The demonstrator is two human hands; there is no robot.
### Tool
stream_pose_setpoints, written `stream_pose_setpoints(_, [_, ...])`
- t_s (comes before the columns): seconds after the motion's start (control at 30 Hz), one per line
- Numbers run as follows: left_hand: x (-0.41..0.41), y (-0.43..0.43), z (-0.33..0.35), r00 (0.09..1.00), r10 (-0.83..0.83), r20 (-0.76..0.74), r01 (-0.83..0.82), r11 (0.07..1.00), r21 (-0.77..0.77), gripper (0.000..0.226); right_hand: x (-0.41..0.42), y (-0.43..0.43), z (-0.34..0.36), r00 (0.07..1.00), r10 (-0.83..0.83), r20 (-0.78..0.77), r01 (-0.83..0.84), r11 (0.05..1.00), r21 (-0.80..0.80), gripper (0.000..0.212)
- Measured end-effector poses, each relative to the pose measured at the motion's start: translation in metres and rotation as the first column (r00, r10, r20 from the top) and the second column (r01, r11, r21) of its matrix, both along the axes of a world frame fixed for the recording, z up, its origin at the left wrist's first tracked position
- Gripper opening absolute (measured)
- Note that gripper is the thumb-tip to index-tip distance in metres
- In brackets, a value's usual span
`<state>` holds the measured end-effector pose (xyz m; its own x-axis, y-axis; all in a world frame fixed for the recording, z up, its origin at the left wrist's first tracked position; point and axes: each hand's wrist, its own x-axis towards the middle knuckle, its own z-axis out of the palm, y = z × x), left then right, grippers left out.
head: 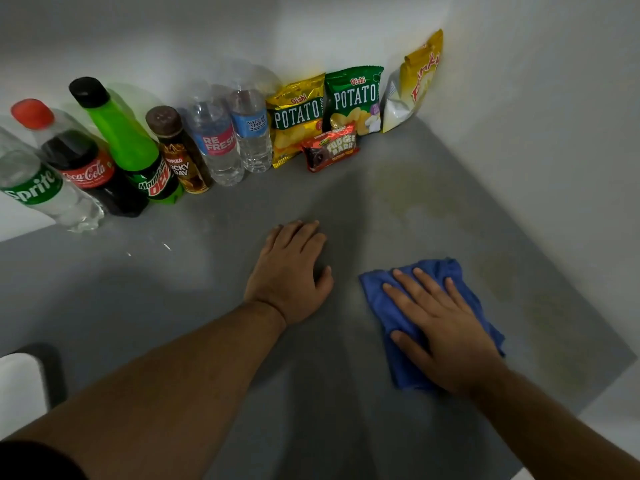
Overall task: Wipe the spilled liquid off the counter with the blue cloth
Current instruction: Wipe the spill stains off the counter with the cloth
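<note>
The cloth (377,299) is deep blue. The counter (194,306) is plain grey with pale yellowish stains (429,202). One bottle (124,136) is bright green with a black cap (88,91). One chip bag (294,123) is golden yellow, the other bag (353,98) dark green.

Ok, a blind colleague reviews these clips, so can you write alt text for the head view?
A person's right hand presses a blue cloth on a grey counter, with the left hand resting palm down beside it. Drink bottles and snack bags line the wall, and faint yellowish stains mark the counter's right side.

Bare forearms (194,368), black sleeve (33,460).
</note>
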<state>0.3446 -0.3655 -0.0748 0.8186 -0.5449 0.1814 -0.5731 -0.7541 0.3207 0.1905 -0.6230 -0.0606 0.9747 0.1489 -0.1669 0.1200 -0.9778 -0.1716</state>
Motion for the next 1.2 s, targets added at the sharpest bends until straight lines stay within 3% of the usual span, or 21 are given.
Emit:
stream_pose_setpoints(0.27, [0.001, -0.003, -0.001, 1.0, 0.01, 0.014, -0.01, 1.0, 0.016, 0.058, 0.082, 0.017, -0.007, 0.955, -0.294, 0.051, 0.296, 0.954, -0.049, 0.076])
stream_pose_setpoints(0.53, [0.0, -0.003, 0.0, 0.999, 0.012, 0.03, -0.012, 1.0, 0.006, 0.057, 0.039, 0.005, -0.005, 1.0, -0.015, 0.016, 0.015, 1.0, 0.011, 0.069])
stream_pose_setpoints(0.67, [-0.001, -0.003, 0.001, 1.0, 0.013, 0.016, -0.014, 1.0, 0.027, 0.056, 0.064, -0.016, -0.003, 0.992, -0.122, 0.016, 0.122, 0.992, 0.009, 0.072])
stream_pose_setpoints(0.83, [-0.001, -0.003, 0.001, 1.0, 0.017, 0.022, -0.017, 0.999, 0.028, 0.056, 0.123, 0.017, -0.005, 0.957, -0.284, 0.052, 0.286, 0.958, -0.037, 0.077])
stream_pose_setpoints(1.07, [0.0, -0.003, -0.002, 1.0, 0.016, 0.023, -0.017, 1.0, 0.005, 0.055, 0.09, -0.004, -0.005, 0.999, 0.035, 0.042, -0.036, 0.999, 0.025, 0.067])
stream_pose_setpoints(1.2, [0.0, -0.003, 0.0, 1.0, 0.015, 0.023, -0.015, 1.0, 0.013, 0.056, 0.112, -0.024, -0.003, 0.997, -0.057, 0.045, 0.056, 0.998, 0.027, 0.068])
